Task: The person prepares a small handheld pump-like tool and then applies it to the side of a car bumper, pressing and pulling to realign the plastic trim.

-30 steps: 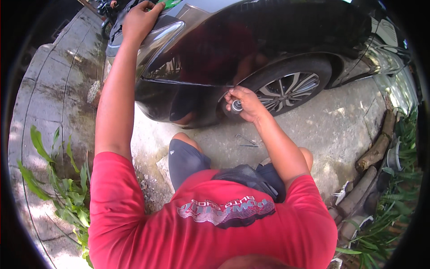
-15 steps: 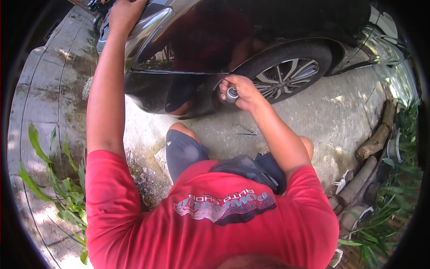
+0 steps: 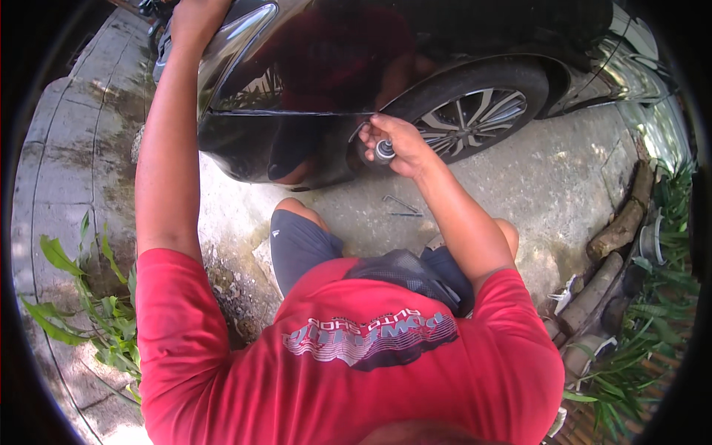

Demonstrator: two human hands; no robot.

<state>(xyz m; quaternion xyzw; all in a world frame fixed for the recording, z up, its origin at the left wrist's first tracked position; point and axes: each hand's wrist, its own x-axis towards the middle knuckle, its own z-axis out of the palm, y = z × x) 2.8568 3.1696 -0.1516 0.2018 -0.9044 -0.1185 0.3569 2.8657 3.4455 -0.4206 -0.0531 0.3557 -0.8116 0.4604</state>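
Note:
My right hand (image 3: 400, 144) is closed around a small round-ended tool (image 3: 384, 150), dark with a silvery end; its exact kind I cannot make out. The fingertips are at the seam where the black car's bumper (image 3: 245, 148) meets the wheel arch. To the right of that hand is the wheel (image 3: 471, 119), with its black tyre and silver spokes. My left arm reaches far up to the car's corner, beside the long lamp (image 3: 248, 30). There my left hand (image 3: 199, 21) rests against the car, its fingers mostly cut off by the upper edge.
Two thin metal tools (image 3: 404, 208), one bent at its end, lie on the concrete below the bumper. Cut logs (image 3: 593, 293) and green plants (image 3: 653, 326) line the right side. A leafy plant (image 3: 96, 304) grows at the left beside grey paving (image 3: 63, 163).
The view has shifted slightly, so the car and arms sit a little higher and further left. My right hand remains at the bumper seam with the tool; its fingers have shifted slightly.

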